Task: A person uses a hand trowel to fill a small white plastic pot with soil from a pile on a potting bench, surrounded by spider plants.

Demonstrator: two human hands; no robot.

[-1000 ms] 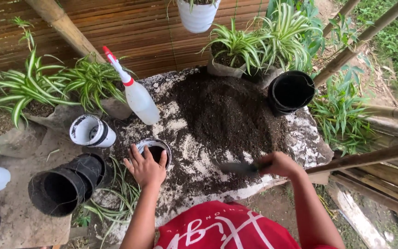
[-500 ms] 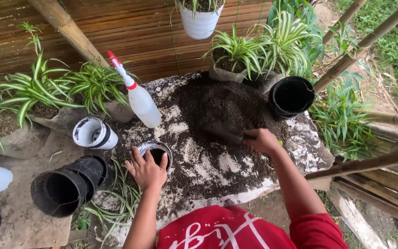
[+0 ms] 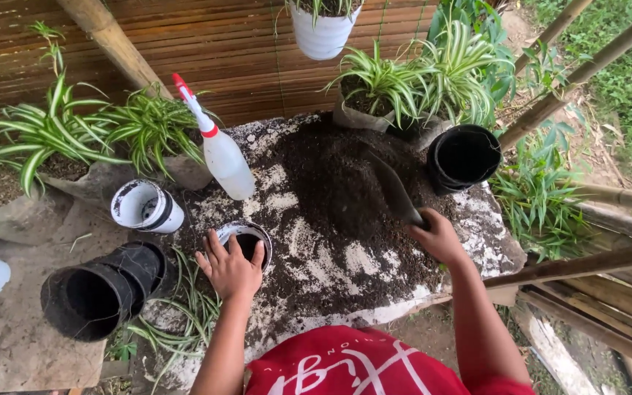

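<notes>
The right hand (image 3: 439, 238) is closed around the handle of a dark trowel (image 3: 393, 192), whose blade lies in the heap of soil (image 3: 330, 190) on the surface (image 3: 477, 219). The left hand (image 3: 230, 267), fingers spread, rests on the rim of a small white pot (image 3: 245, 240) just beside the heap. Beyond stand a spray bottle (image 3: 222, 153), another white pot (image 3: 146, 207) tipped on its side and black pots (image 3: 464, 157).

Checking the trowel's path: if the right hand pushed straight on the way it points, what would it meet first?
Probably the soil heap: the right hand aims its trowel up-left into it. Depth is unclear.
</notes>
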